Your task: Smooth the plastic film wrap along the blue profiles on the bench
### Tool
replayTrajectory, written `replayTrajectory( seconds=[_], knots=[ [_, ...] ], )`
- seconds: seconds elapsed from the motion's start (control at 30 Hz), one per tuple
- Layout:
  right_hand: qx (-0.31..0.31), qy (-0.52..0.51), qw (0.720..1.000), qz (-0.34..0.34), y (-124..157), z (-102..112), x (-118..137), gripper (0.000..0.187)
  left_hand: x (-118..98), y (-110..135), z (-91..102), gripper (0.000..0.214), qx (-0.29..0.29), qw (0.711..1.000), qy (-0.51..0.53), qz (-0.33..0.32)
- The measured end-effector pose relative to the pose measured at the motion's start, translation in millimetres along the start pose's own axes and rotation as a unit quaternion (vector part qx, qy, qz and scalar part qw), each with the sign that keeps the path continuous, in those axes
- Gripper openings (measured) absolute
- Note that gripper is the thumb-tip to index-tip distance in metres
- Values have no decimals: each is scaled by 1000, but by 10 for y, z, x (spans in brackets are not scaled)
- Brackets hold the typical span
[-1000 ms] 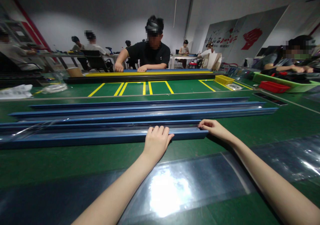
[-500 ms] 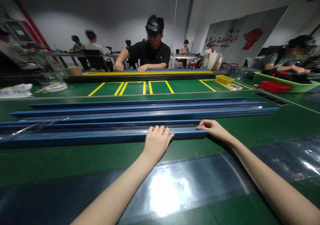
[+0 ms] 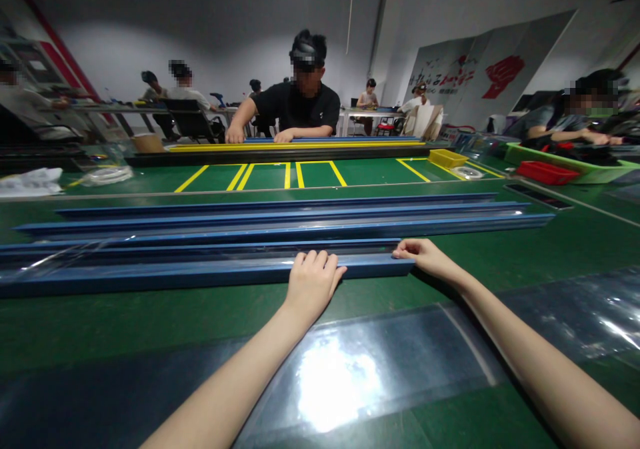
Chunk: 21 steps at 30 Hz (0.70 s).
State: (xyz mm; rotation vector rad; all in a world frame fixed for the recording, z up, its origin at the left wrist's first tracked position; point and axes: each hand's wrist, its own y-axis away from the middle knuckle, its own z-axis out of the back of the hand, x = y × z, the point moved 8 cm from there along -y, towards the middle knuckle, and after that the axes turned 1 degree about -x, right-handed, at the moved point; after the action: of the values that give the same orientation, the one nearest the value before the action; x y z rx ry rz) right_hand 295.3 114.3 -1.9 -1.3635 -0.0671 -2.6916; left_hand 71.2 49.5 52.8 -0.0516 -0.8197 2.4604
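Note:
A long blue channel rail (image 3: 150,274) lies across the green table (image 3: 125,319), nearest to me. My left hand (image 3: 311,282) rests on its near wall with the fingers curled over the top edge. My right hand (image 3: 424,256) pinches the rail's right end, fingers closed on its corner. A clear plastic film (image 3: 60,256) lies inside and over the rail toward the left. Several more blue rails (image 3: 300,219) lie parallel just beyond it.
A shiny clear plastic sheet (image 3: 360,369) covers the table under my forearms. Across the table a person in a black shirt (image 3: 299,106) handles black and yellow rails (image 3: 280,150). A yellow tray (image 3: 449,159), a red tray (image 3: 546,172) and other seated people stand further back.
Almost nothing has moved. My right hand has crept slightly left along the rail's end; my left hand stays on the near wall.

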Motion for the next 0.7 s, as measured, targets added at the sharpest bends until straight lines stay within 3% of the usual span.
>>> replayTrajectory(
  seconds=[0.7],
  knots=[
    [-7, -9, 1000, -2, 11, 20, 19, 42, -8, 7, -32, 22, -2, 999, 31, -14]
  ],
)
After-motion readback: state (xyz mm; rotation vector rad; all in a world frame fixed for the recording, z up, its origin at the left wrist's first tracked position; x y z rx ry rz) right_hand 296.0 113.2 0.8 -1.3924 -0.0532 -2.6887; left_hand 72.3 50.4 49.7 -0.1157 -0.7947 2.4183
